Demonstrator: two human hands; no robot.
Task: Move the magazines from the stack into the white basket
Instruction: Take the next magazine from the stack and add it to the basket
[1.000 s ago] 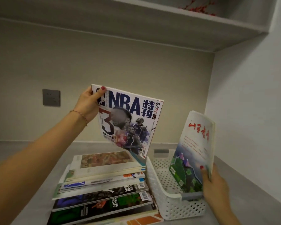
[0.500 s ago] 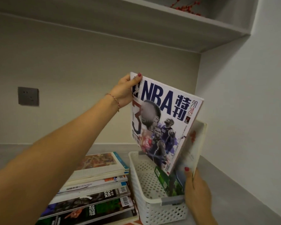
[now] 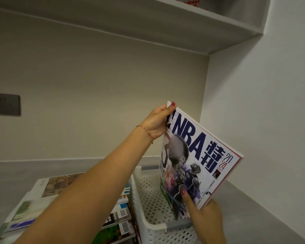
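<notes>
My left hand (image 3: 158, 120) pinches the top corner of an NBA magazine (image 3: 199, 155), which stands tilted inside the white perforated basket (image 3: 148, 199). Behind it stands a second magazine, of which only a green sliver (image 3: 163, 189) shows. My right hand (image 3: 204, 217) grips the lower edge of both, thumb laid on the NBA cover. The stack of magazines (image 3: 48, 187) lies to the left of the basket, partly hidden by my left forearm.
The basket and stack sit on a grey counter (image 3: 253, 208) in a corner. A white wall (image 3: 262, 111) is close on the right, a shelf (image 3: 183, 29) hangs overhead, and a dark socket plate (image 3: 6, 104) is on the back wall.
My left hand has carried the NBA magazine right and down into the basket, against the one my right hand holds. My right thumb now lies on its cover.
</notes>
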